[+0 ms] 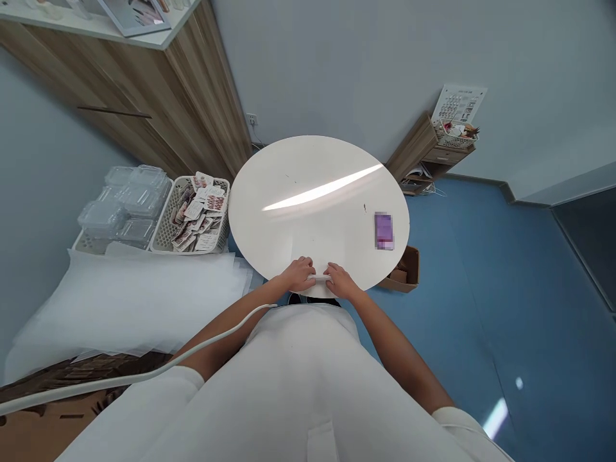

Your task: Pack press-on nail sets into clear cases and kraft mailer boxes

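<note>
Both my hands are at the near edge of a round white table (332, 237). Between them lies a short, slim white bar (320, 278); its exact kind is too small to make out. My left hand (299, 274) has its fingers closed on the bar's left end. On the right end, the fingers of my right hand (339, 280) are bent and closed as well. Farther right on the tabletop lies a small purple rectangular item (384, 230), blurred into pixels.
Left of the table, a white basket (224, 221) holds many printed cards, beside stacked clear plastic boxes (128, 199). White sheets (144, 301) lie before them. A white cable (192, 350) crosses my left arm. A cardboard box (409, 269) and a small wooden cabinet (445, 156) stand right.
</note>
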Available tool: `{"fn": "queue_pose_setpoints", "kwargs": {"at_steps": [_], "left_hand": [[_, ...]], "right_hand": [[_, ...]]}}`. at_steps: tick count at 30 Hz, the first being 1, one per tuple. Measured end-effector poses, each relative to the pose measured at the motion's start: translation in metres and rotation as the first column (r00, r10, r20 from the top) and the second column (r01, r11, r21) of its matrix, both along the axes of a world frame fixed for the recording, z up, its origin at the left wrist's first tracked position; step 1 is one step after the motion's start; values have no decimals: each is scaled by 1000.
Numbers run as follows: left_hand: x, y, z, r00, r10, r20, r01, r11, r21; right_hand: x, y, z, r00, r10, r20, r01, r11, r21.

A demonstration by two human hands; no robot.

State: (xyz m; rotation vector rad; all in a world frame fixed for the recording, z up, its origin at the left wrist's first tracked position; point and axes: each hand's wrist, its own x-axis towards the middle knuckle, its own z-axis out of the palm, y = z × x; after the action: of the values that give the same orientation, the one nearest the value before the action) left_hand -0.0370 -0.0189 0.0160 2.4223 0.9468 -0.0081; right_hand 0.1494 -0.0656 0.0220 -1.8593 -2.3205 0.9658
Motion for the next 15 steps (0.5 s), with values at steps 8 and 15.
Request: {"fn": "queue_pose_setpoints", "kwargs": {"at_steps": [8, 15], "left_hand": [[-10, 35, 1, 983, 183, 1, -171, 923, -343], [-23, 50, -21, 896, 440, -56, -399, 744, -536]], "right_hand": [[17, 35, 1, 985, -122, -121, 100, 980, -172], [29, 56, -13, 924, -352, -152, 283, 894, -348]]}}
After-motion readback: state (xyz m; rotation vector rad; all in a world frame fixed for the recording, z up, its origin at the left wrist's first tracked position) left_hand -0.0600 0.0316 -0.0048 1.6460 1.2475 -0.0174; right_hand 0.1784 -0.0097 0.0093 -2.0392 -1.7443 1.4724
